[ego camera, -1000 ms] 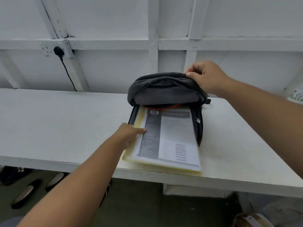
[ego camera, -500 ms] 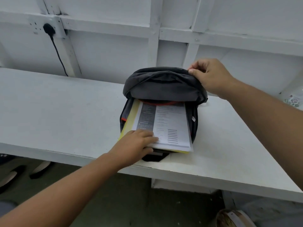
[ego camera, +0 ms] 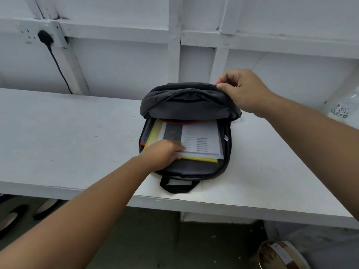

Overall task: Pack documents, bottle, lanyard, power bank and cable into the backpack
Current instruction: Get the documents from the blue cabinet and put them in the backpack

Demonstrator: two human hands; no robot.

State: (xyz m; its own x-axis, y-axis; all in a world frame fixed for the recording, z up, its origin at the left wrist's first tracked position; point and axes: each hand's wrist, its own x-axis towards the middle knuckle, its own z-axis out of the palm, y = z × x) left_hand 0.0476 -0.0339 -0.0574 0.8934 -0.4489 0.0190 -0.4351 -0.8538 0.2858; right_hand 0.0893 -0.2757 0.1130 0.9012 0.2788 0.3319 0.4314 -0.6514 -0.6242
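A dark grey backpack (ego camera: 194,171) lies flat on the white table (ego camera: 68,136), its main compartment open toward me. My right hand (ego camera: 242,90) pinches the raised front flap (ego camera: 184,101) at its top right corner and holds it up. A stack of documents (ego camera: 202,138), white printed sheets on a yellow folder, lies inside the open compartment, nearly all within its outline. My left hand (ego camera: 165,154) rests on the stack's near left corner, fingers over the paper and thumb at its edge. The bottle, lanyard, power bank and cable are out of view.
A black plug and cord (ego camera: 46,38) hang from a wall socket at the back left. A clear plastic bag with green print (ego camera: 340,111) sits at the far right. Shoes (ego camera: 11,218) lie on the floor under the table, and a round brown container (ego camera: 279,255) stands at the lower right.
The documents have slid further into the backpack under my left hand, from overhanging the table edge to lying inside the compartment. My right hand has kept the flap lifted.
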